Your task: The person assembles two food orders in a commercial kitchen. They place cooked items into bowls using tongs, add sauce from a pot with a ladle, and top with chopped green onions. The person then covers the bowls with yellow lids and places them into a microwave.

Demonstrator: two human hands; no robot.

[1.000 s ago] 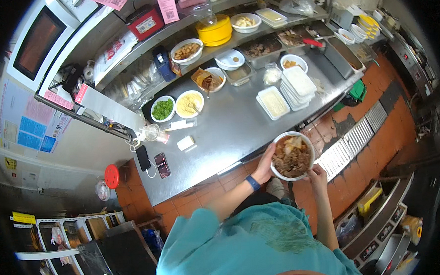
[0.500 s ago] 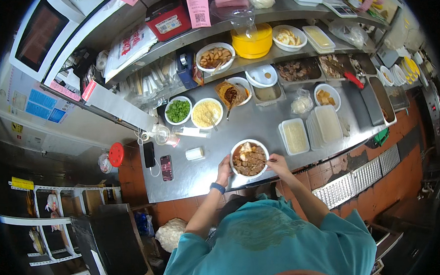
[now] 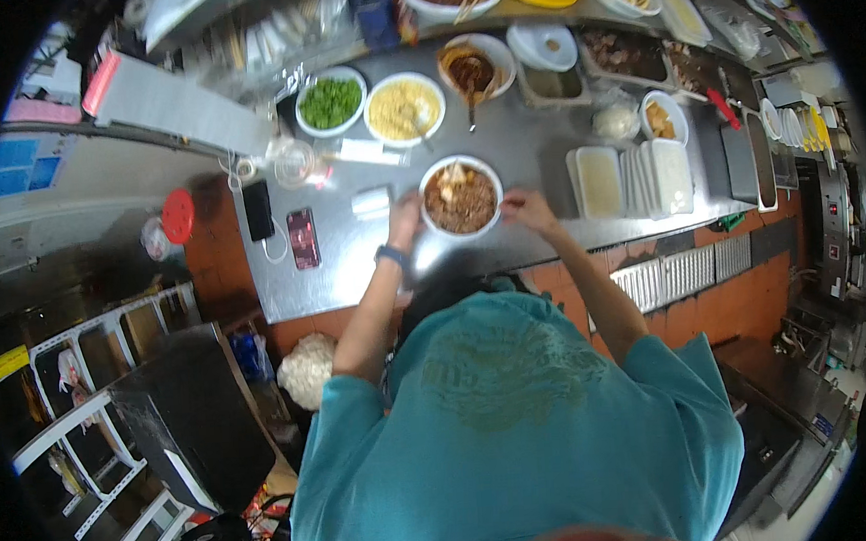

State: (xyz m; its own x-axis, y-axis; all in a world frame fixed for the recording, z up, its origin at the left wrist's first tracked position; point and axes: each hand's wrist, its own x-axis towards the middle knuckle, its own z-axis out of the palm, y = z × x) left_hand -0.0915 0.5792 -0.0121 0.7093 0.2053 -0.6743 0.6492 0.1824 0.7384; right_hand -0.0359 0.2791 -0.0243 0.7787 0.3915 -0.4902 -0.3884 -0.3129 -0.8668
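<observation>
A round white bowl (image 3: 447, 228) of chopped brown meat in sauce, with a pale topping at its far side, is at the counter's near part. My left hand (image 3: 407, 223), with a dark blue wristband, grips its left rim, fingers partly hidden and blurred. My right hand (image 3: 528, 211) is closed at the right rim, fingertips pressed together against the bowl. A small white cylinder (image 3: 371, 203) lies just left of my left hand. Beyond the bowl are a bowl of dark red sauce (image 3: 470, 71) with a spoon, a yellow crumbly food bowl (image 3: 405, 109) and chopped greens (image 3: 330, 103).
Two phones, one black (image 3: 258, 211) and one with a lit screen (image 3: 303, 240), lie at the left. Stacked white lidded containers (image 3: 658, 178) stand at the right, near metal trays (image 3: 553, 86) of food. A shelf with bowls runs along the back of the steel counter (image 3: 346, 285).
The view has tipped, so the counter sits higher in the picture. Between my two hands, the bowl has slid away from me and somewhat left, farther from the stacked containers.
</observation>
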